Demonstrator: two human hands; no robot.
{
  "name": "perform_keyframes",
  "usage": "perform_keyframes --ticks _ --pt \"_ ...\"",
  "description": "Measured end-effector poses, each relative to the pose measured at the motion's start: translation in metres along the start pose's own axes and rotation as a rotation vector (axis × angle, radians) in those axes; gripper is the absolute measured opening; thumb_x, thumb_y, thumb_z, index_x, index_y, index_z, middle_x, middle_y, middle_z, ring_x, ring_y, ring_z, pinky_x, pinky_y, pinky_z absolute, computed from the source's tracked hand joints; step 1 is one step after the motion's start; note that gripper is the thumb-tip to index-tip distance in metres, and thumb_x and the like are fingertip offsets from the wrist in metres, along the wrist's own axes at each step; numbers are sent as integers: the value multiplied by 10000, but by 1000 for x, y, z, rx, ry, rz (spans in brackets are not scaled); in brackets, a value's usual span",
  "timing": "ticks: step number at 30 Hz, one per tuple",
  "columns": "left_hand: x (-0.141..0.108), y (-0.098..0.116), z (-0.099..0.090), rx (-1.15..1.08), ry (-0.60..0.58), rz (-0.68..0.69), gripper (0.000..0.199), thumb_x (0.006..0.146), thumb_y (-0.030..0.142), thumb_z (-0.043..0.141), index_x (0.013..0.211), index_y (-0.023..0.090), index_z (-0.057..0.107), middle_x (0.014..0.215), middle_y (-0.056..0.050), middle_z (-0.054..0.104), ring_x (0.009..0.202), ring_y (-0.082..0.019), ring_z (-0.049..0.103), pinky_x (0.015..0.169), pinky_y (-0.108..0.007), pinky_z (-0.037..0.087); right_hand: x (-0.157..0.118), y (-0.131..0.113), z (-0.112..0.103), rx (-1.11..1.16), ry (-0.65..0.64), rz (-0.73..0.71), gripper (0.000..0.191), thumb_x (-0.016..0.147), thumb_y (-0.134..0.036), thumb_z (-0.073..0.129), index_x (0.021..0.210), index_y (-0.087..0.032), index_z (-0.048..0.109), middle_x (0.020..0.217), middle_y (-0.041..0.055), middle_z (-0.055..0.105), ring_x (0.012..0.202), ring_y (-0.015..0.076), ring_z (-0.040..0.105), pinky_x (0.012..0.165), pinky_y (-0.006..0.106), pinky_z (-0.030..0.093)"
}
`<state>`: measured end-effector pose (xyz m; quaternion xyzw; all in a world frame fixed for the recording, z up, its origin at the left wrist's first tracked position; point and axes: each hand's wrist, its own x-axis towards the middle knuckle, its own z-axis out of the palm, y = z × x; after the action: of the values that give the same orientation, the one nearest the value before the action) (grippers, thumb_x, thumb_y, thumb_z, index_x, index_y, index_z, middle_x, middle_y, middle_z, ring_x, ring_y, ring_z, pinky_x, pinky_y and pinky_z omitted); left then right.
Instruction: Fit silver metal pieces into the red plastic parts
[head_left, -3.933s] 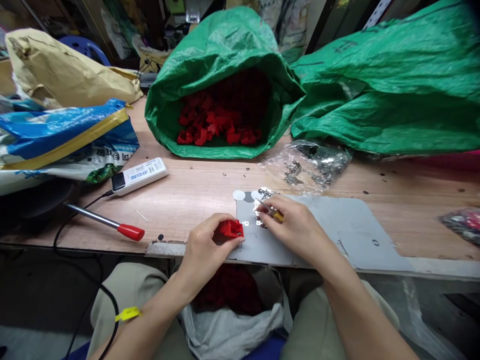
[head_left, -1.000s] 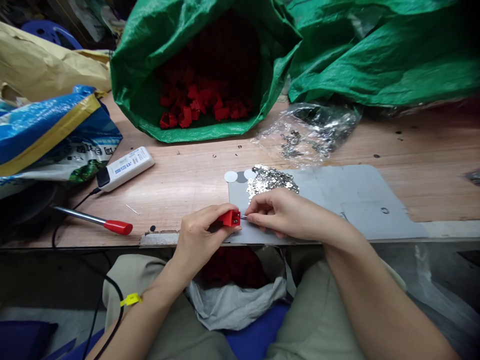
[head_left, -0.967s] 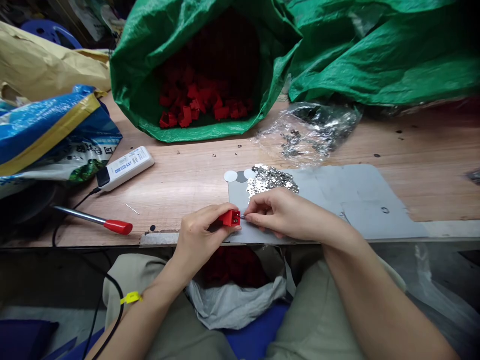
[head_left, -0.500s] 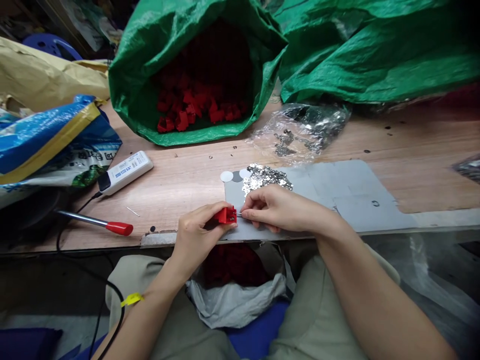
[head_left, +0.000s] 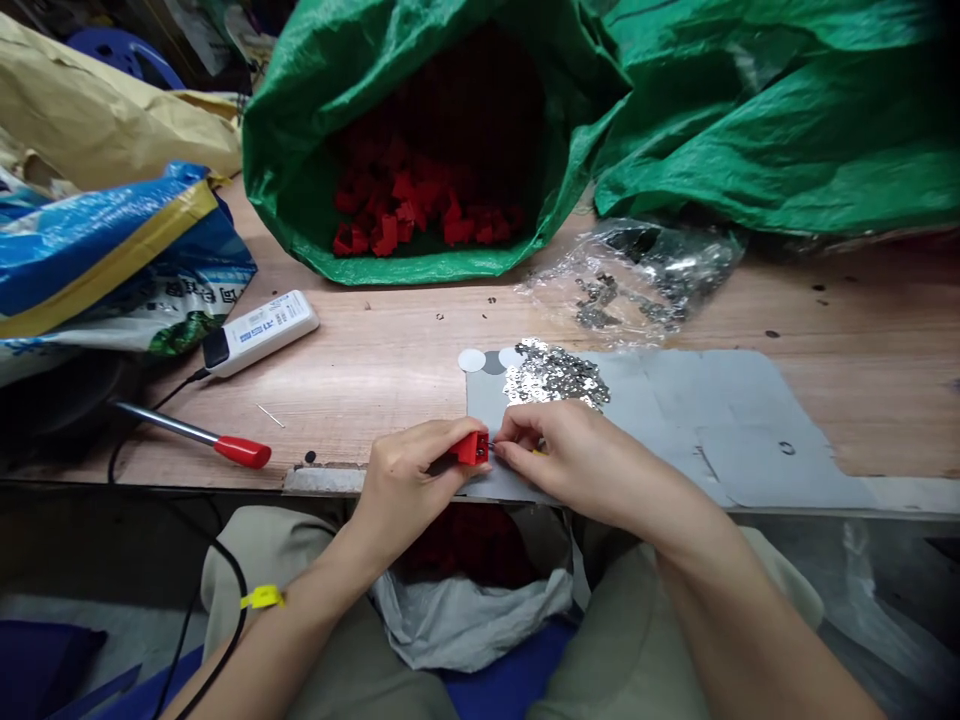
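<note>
Pinched in my left hand point(head_left: 409, 465) is a small red plastic housing point(head_left: 472, 448), its slotted end facing right. My right hand point(head_left: 559, 445) is closed on a thin metal tool point(head_left: 491, 446); its tip meets the open end of the housing. A bit of yellow shows under the right fingers, and the rest of the tool is hidden in the hand. Just beyond the right hand lies a pile of small shiny metal pieces point(head_left: 559, 375) on a grey mat point(head_left: 667, 400).
A green woven sack point(head_left: 300, 190) of red plastic parts opens toward me, beside another green sack point(head_left: 787, 130). A clear bag point(head_left: 637, 280) holds metal pieces. Leftward are a white power strip point(head_left: 262, 330) and a red-tipped lever point(head_left: 244, 451). A pale bag point(head_left: 465, 610) hangs over my lap.
The view has shifted slightly. Both hands still hold the red housing and the tool; the metal shaft shows less between the right fingers and the housing, and some yellow now shows.
</note>
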<state>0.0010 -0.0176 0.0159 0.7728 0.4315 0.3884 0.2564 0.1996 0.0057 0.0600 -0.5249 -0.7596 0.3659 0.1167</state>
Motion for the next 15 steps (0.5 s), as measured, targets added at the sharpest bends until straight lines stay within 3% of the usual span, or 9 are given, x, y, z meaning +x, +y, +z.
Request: perform_keyframes --ticks 6,9,12,15 --pt "-1 -1 2 -31 0 -19 253 828 193 750 1072 236 705 1020 -21 775 909 -175 733 828 -256 565 2 0 2 60 1 9 155 828 -135 566 703 -189 639 660 9 660 608 149 583 550 242 365" --pt "-2 0 4 -113 19 -123 253 803 196 774 1043 236 703 1015 -22 762 915 -175 720 835 -263 555 3 11 -4 265 -146 43 136 884 -240 576 783 -180 644 637 -3 654 470 112 525 468 221 356" --pt "0 3 -1 -423 126 -343 307 741 233 828 991 230 649 999 -13 730 888 -173 716 802 -268 571 3 19 -12 462 -194 60 216 931 -376 569 917 -174 646 635 -20 624 388 79 441 400 207 321" --pt "6 5 -12 -866 240 -551 316 781 357 792 905 209 542 880 2 697 710 -140 696 641 -234 560 2 16 -11 548 8 -47 251 937 -403 595 1043 -180 640 632 -40 561 447 81 459 423 196 344"
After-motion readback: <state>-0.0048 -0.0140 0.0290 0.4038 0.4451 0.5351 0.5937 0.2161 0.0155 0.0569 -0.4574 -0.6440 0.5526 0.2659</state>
